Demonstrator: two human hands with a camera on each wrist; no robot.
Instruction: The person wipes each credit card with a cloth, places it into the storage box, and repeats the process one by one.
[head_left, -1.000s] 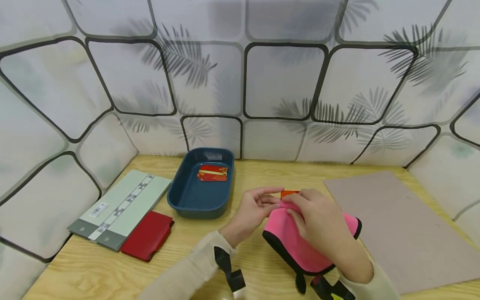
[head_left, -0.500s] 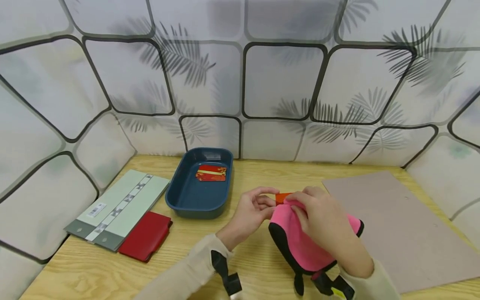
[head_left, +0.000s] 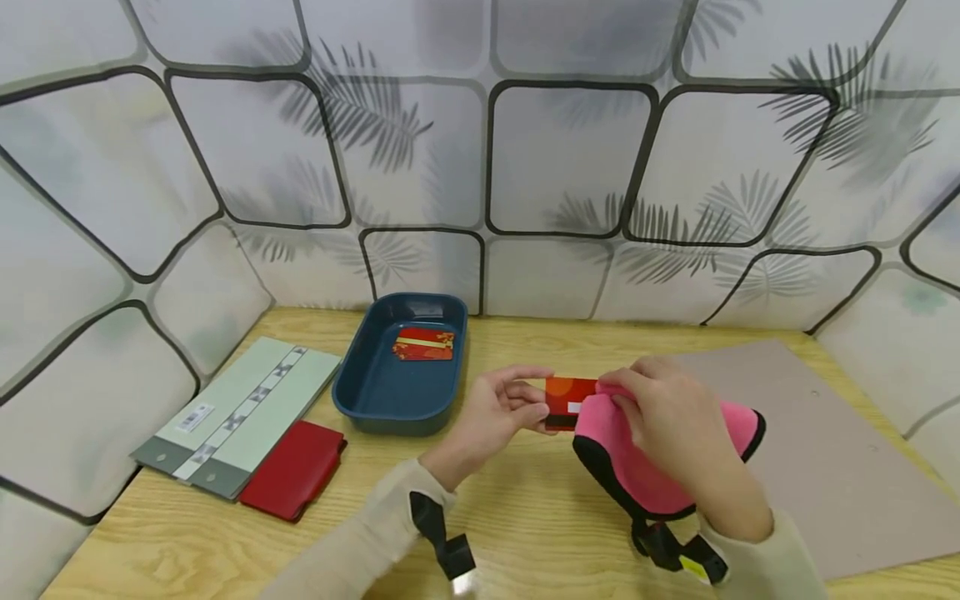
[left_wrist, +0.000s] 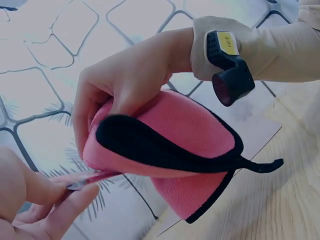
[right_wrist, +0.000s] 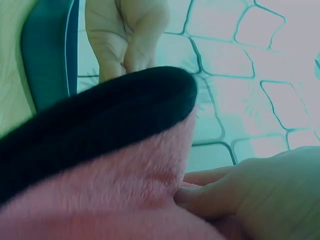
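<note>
My left hand (head_left: 483, 429) pinches the left end of a red card (head_left: 562, 392) with a dark stripe and a small white panel. A pink cloth (head_left: 637, 475) with black edging and a hanging loop is gripped in my right hand (head_left: 678, 429), folded over the card's right end. In the left wrist view, the card is seen nearly edge-on between the left fingertips and the folded cloth (left_wrist: 185, 125). The right wrist view shows the cloth (right_wrist: 115, 180) bunched at the right thumb, and its black border hides the card there.
A dark blue tray (head_left: 352, 392) stands left of the hands, with a red and gold card (head_left: 423, 343) in it. Further left lie a pale green folder (head_left: 247, 408) and a red wallet-like case (head_left: 296, 471). A greyish-pink board (head_left: 825, 458) lies at the right.
The cloth and right hand have moved right, away from the left hand. Much more of the red card now shows between them, with its stripe and white panel in sight.
</note>
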